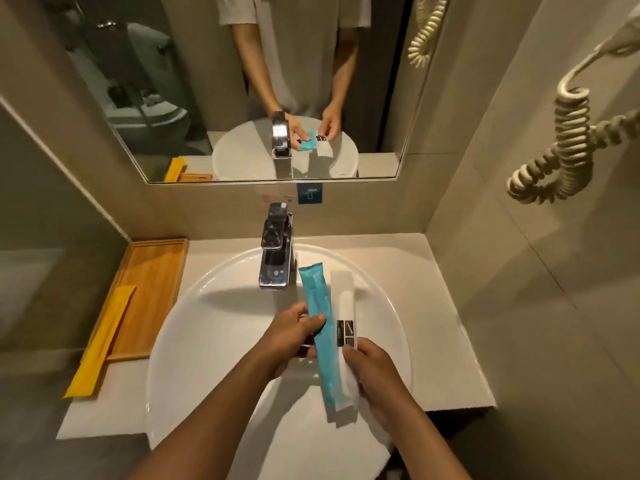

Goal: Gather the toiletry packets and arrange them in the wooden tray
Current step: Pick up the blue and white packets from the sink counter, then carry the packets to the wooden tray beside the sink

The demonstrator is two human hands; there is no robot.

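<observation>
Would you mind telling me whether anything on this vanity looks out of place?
Yes: the yellow packet lies askew, half in the wooden tray, its near end hanging over the tray's rim onto the counter. Nothing looks spilled or damaged.

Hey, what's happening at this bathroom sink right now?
A person stands at the basin sorting toiletry packets. The left hand holds a long teal packet, and the right hand holds a white packet beside it, both above the bowl in front of the faucet. Neither is in the wooden tray on the left counter yet. A yellow packet lies partly on that tray, its near end hanging off over the counter.
</observation>
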